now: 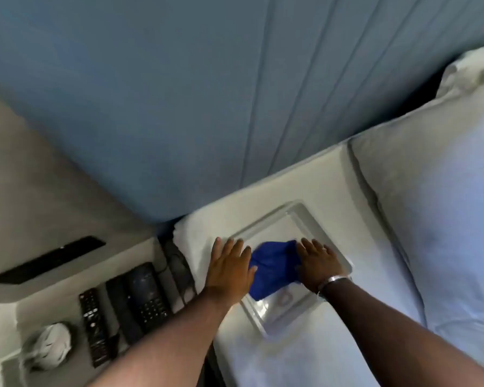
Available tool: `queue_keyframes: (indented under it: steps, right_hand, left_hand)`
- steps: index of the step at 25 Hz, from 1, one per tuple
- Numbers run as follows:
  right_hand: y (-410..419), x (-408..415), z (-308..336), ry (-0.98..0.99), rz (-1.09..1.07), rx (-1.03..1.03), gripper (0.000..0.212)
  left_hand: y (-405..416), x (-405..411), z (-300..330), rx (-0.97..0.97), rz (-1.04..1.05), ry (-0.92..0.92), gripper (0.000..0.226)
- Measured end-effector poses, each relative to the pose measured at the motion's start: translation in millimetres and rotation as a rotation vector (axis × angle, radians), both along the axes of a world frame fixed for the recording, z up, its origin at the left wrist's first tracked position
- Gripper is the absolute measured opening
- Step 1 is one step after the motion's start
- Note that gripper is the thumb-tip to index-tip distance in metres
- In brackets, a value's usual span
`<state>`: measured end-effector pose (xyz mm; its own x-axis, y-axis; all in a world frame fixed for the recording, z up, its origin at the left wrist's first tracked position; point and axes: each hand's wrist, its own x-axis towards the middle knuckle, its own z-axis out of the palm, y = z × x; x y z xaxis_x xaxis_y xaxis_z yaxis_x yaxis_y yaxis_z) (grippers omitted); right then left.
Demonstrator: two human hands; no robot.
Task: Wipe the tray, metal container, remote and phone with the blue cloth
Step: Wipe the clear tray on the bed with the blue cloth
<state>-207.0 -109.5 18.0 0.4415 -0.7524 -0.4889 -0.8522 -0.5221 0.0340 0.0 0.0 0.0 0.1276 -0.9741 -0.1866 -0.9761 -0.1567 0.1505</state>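
A clear rectangular tray (305,217) lies on the white bed sheet, near the bed's left edge. The blue cloth (273,268) is bunched on the tray between my hands. My right hand (320,261) lies flat with its palm pressed on the cloth's right side. My left hand (229,268) rests flat on the tray's left rim with fingers spread, its thumb touching the cloth. On the nightstand to the left are the black remote (94,328), the black desk phone (146,294) and, at the lower left, the round metal container (51,344).
A padded blue headboard (207,93) rises behind the bed. A large white pillow (436,205) lies to the right of the tray. A long black flat object (48,259) sits behind the nightstand, and phone cables (176,263) run between nightstand and mattress.
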Motion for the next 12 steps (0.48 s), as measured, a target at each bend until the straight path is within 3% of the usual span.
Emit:
queue_keyframes:
  steps: [2,5,9,12]
  right_hand:
    - [-23,-2,-23,-0.008,0.048,0.110,0.072]
    - [-38,4,-40,0.000,0.135,0.151,0.088]
    - [-25,4,-53,-0.012,0.153,0.021,0.101]
    - [-25,9,-49,-0.031,0.123,0.081,0.082]
  left_hand:
    - [-30,-15,-19,0.066,-0.058,-0.091,0.046]
    - [-53,-31,-35,0.166,-0.117,-0.200,0.056]
    - [-63,-42,-51,0.271,0.161,0.098,0.054]
    - [-59,-38,-49,0.299,0.145,0.232,0.041]
